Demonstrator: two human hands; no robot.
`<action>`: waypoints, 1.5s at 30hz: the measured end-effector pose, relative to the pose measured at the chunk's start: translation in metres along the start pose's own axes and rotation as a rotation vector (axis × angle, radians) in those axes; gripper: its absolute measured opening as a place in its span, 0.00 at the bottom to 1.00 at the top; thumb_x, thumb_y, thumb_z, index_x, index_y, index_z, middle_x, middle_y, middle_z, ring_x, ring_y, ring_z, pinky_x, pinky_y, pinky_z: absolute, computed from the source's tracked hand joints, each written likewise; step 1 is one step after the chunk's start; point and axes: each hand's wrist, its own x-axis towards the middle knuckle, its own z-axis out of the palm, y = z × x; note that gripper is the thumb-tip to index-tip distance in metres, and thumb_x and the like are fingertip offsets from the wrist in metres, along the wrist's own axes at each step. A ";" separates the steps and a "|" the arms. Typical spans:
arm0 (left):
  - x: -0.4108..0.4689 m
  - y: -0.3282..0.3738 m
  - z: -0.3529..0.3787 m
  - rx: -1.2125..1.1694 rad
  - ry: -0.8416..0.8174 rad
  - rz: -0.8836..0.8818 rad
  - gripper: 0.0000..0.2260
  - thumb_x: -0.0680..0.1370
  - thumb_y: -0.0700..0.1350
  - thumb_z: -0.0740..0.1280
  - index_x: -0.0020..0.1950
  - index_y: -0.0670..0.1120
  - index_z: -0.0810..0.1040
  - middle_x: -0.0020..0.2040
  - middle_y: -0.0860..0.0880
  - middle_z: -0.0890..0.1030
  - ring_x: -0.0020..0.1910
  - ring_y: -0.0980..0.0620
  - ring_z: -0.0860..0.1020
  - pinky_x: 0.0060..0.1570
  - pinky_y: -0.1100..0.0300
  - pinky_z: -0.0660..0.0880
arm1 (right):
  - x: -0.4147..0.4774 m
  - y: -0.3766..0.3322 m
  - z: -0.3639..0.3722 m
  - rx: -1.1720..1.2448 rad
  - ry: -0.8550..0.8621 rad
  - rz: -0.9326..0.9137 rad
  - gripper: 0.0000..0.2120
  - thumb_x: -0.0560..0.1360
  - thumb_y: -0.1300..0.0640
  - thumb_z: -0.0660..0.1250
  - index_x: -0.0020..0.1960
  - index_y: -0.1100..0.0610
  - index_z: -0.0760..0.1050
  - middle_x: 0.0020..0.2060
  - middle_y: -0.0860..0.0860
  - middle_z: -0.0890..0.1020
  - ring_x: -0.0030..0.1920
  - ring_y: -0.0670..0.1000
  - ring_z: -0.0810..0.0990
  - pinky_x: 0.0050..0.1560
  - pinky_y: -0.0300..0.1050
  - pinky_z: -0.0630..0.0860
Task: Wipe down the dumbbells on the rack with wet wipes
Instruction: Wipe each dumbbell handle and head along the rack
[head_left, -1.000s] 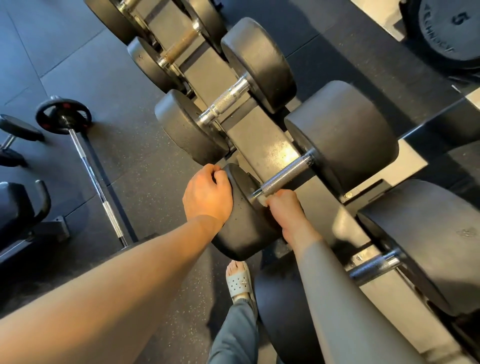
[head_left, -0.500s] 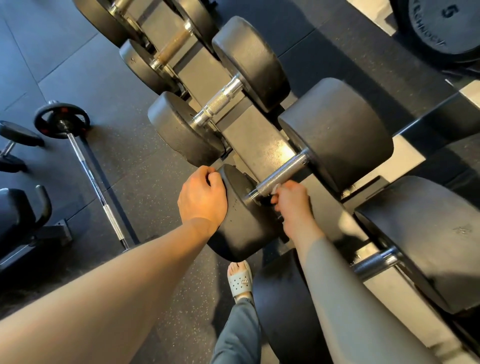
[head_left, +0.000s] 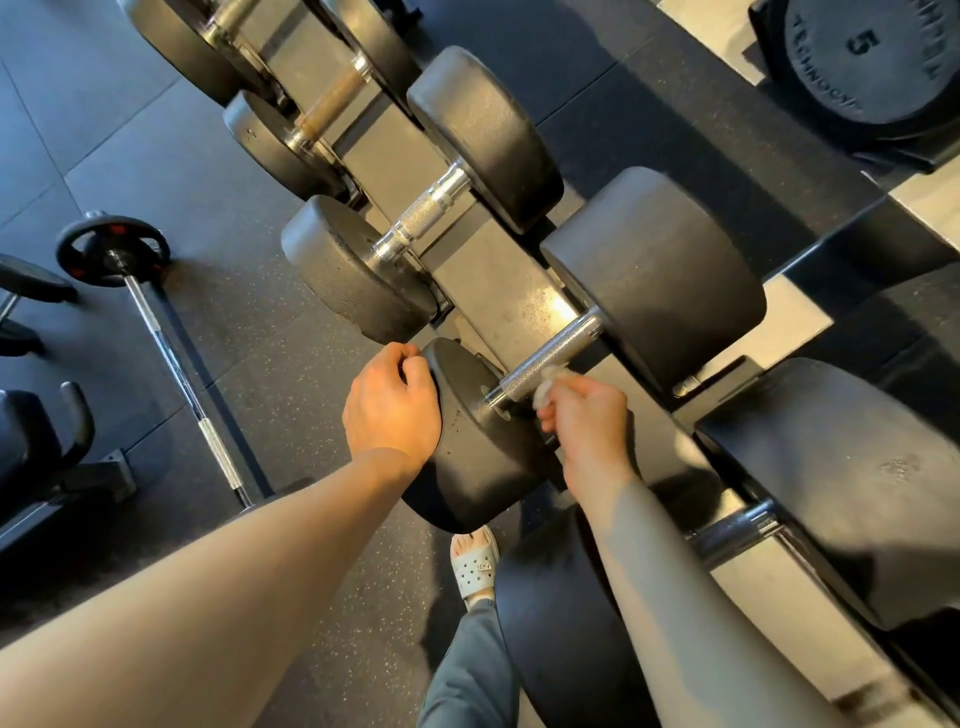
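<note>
Head view, looking down on a sloping dumbbell rack (head_left: 493, 280). The left hand (head_left: 392, 410) clasped the rim of the near head (head_left: 467, 452) of the dumbbell (head_left: 563, 349) being cleaned, its fingers curled over the top edge. The right hand (head_left: 589, 423) pinched a crumpled wet wipe (head_left: 546, 385) against the near end of the knurled handle (head_left: 535, 366), just beside the inner face of that head. The dumbbell lay in its place on the rack, between a smaller dumbbell (head_left: 423, 215) farther along and a larger one (head_left: 831, 467) nearer the camera.

Probable hazards: the rough knurling could snag and shred the thin wipe, leaving fibres on the handle. The heavy dumbbell could roll or shift in its seat if the steadying left hand slackened while the right rubbed hard. A foot in an open sandal (head_left: 474, 566) stood on the floor (head_left: 218, 171) below the near head and would be exposed if the weight slipped off the rack. Fingers working close to the head might also be pinched.

Not resolved: the left fingertips lay behind the rim; most of the wipe was buried in the right fingers; the underside of the handle and the rack's seating were concealed. The nearest dumbbell was cut by the frame edge. No wipe packet was visible, and which dumbbells were already clean could not be judged.
</note>
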 end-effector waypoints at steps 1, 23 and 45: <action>0.000 0.000 0.000 0.001 0.000 -0.001 0.12 0.84 0.48 0.55 0.55 0.52 0.79 0.48 0.53 0.81 0.48 0.53 0.77 0.48 0.57 0.69 | 0.004 -0.006 -0.001 0.128 0.089 -0.020 0.13 0.81 0.64 0.64 0.39 0.59 0.80 0.33 0.51 0.80 0.35 0.48 0.77 0.40 0.40 0.77; 0.000 0.001 -0.001 -0.003 -0.009 -0.007 0.11 0.84 0.48 0.56 0.53 0.53 0.79 0.47 0.53 0.81 0.47 0.52 0.77 0.50 0.54 0.73 | 0.012 -0.010 0.010 0.343 0.149 -0.025 0.15 0.80 0.53 0.71 0.36 0.55 0.74 0.26 0.47 0.72 0.27 0.44 0.68 0.32 0.37 0.70; -0.002 0.003 -0.002 0.004 -0.013 -0.007 0.13 0.85 0.48 0.55 0.58 0.52 0.79 0.50 0.53 0.80 0.49 0.54 0.76 0.50 0.58 0.68 | 0.035 0.011 0.008 0.313 0.199 0.004 0.09 0.84 0.57 0.61 0.51 0.59 0.79 0.40 0.50 0.78 0.39 0.45 0.74 0.41 0.38 0.72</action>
